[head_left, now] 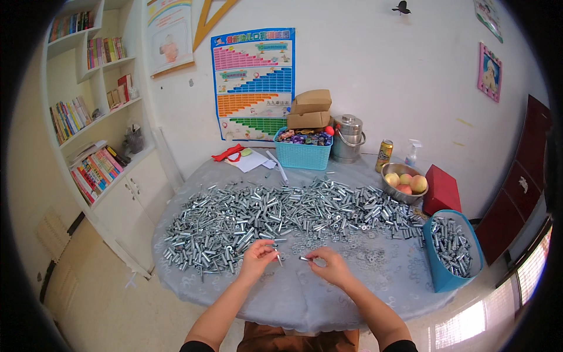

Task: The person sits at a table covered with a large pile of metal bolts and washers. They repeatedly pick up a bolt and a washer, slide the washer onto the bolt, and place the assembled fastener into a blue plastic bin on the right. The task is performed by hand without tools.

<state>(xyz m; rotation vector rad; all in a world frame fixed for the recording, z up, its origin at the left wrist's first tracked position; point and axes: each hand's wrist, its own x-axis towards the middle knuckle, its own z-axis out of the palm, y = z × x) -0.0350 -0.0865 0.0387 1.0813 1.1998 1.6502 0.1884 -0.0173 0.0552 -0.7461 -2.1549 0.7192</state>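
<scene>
Metal cylinder [303, 259]: short and bright, it sits at the fingertips of your right hand [330, 267], its free end pointing toward your left.
Slim metal piece [280, 261]: it hangs tilted downward from the fingertips of your left hand [258, 258]; it is too small to tell whether it is a bolt or a pin.
Grip: both your hands are pinched closed, each on its own piece; the two pieces are apart, with a narrow gap between them.
Handling: you would probably do best to pinch each piece near one end, leaving the facing ends free and in sight. The cylinder looks smooth and likely to roll between the fingers, so a light, even pinch should serve better than a hard one.
Heap of metal parts [281, 205]: just ahead of your grip and reaching round its left; keeping your left wrist raised should avoid dragging loose pieces.
Small rings [372, 256]: scattered ahead and to the right of your right hand, easy to brush aside with a sleeve or palm.
Grey tablecloth [305, 293]: below your grip, a near surface if a piece slips.
Blue bin [441, 278]: well to the right of your grip, holding more metal pieces.
Steel bowl [401, 193]: beyond your right hand, with fruit in it.
</scene>
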